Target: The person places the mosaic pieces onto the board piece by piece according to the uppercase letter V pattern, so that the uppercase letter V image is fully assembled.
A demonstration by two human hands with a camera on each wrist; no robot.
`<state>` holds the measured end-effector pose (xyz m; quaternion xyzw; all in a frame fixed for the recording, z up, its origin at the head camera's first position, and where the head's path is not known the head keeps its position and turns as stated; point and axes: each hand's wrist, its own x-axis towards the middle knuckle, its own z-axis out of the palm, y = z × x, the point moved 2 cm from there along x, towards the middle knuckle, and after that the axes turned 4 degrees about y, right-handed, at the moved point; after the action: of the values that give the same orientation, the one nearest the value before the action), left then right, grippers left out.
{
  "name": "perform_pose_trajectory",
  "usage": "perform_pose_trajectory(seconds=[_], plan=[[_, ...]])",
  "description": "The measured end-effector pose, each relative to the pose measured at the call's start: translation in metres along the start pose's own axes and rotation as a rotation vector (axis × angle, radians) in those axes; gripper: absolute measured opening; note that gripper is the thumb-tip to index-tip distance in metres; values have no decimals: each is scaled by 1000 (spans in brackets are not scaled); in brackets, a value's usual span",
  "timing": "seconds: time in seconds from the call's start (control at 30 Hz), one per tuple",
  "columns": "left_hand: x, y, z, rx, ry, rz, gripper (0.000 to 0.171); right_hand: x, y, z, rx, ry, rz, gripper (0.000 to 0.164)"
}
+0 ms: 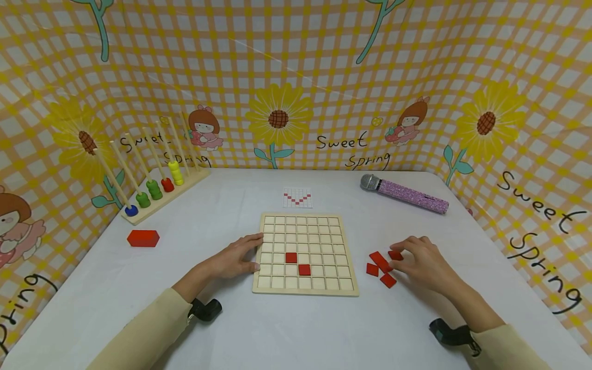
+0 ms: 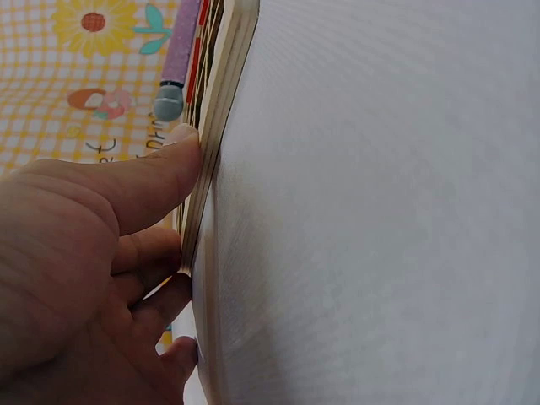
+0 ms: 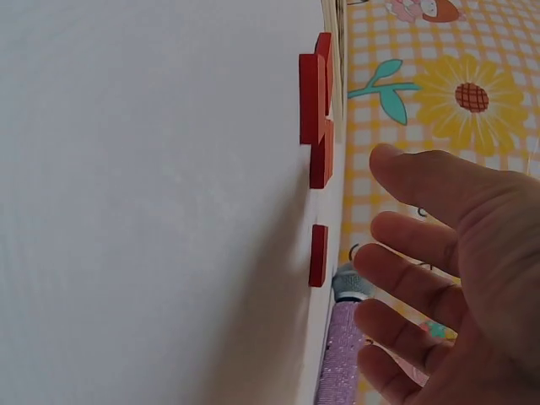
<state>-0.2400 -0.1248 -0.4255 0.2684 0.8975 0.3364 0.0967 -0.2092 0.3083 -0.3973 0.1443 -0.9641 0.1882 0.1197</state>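
A square wooden grid board (image 1: 273,282) lies flat in the middle, with two red tiles in its cells, one (image 1: 291,258) up and left of the other (image 1: 304,270). My left hand (image 1: 235,257) rests at the board's left edge, thumb and fingertips against the rim; the left wrist view shows the thumb (image 2: 160,181) on the board's side. Over on the right, several loose red square tiles (image 1: 372,269) lie in a small cluster. Just above them hovers my right hand (image 1: 423,264), fingers loosely bent. Its thumb and fingers (image 3: 413,278) stand apart with nothing between them.
A small card (image 1: 298,198) with a red V pattern on a grid lies behind the board. A glittery purple microphone (image 1: 411,195) is at the back right. At left stand a peg rack (image 1: 166,203) with coloured beads and a red block (image 1: 143,238). Patterned cloth surrounds the table.
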Motion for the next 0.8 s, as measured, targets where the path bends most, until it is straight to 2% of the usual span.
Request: perform_pose_trajectory(seconds=[0.23,0.8], plan=[[-1,0,0,4,-6,-18,69,1,10,-2,-12,-22,-15,34],[0,-1,0,12,-3,-7,68,3,22,2,-34,-115,-7,42]])
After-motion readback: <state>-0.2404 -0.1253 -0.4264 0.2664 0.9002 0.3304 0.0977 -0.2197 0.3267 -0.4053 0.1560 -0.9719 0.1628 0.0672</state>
